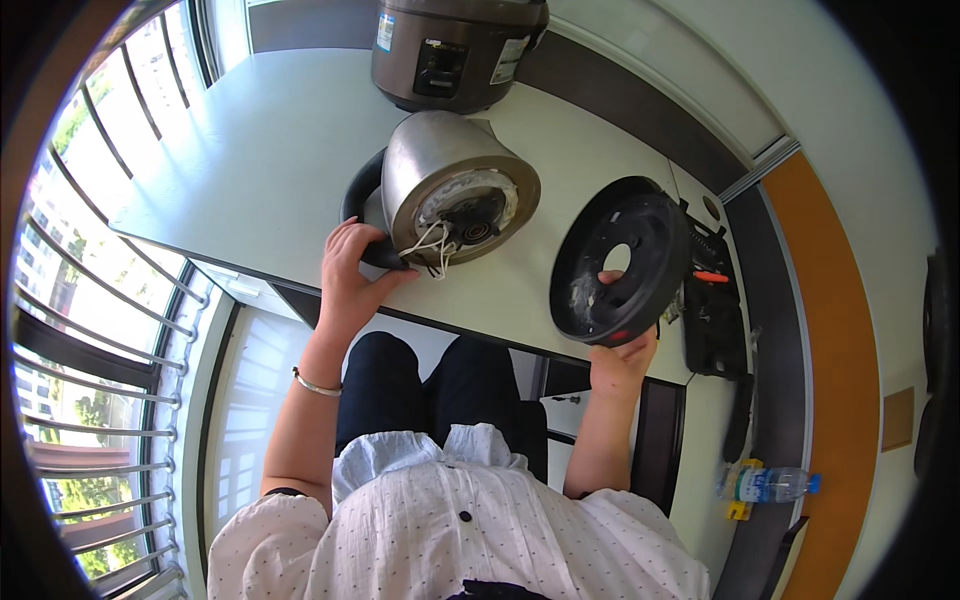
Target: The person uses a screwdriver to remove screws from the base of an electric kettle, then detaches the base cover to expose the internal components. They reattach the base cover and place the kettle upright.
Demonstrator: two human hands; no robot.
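At frame centre, the brushed-steel electric kettle (455, 190) lies on its side on the white worktop (260, 170), underside and loose white wires exposed. Its round black plastic base cover (615, 260) is already off, gripped right of centre by the right hand (622, 360); the left hand (350, 275) clasps the kettle's black handle. Judging by this, disassembly is well underway, with the internals untouched.

Brushed silver kettle body (455, 190) with black handle (358, 215) and white wires (432, 250) at its underside. Glossy black round base cover (620, 262), red mark at lower edge. White tabletop (270, 170). Dark grey-brown cooker (455, 50). White blouse (450, 520) with small dark dots. Silver bangle (316, 384). Clear bottle (770, 485), blue cap.
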